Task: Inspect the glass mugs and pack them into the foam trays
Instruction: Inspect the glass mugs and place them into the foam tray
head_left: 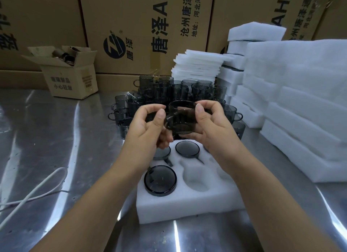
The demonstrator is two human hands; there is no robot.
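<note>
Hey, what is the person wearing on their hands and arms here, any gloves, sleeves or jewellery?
Nothing worn shows. The left hand and right hand are bare, with no gloves, rings or tape. The left forearm and right forearm are uncovered to the frame edge, with no sleeve, watch or bracelet in view. The thumbnails that show look short and unpainted.

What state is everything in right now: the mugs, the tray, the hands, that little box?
held mug, in the air, gripped from both sides
left hand, pinches its handle side
right hand, grips its body
foam tray, partly filled, one pocket plainly empty
packed mugs, seated in pockets
loose mugs, stacked, unpacked
small cardboard box, flaps open
</note>
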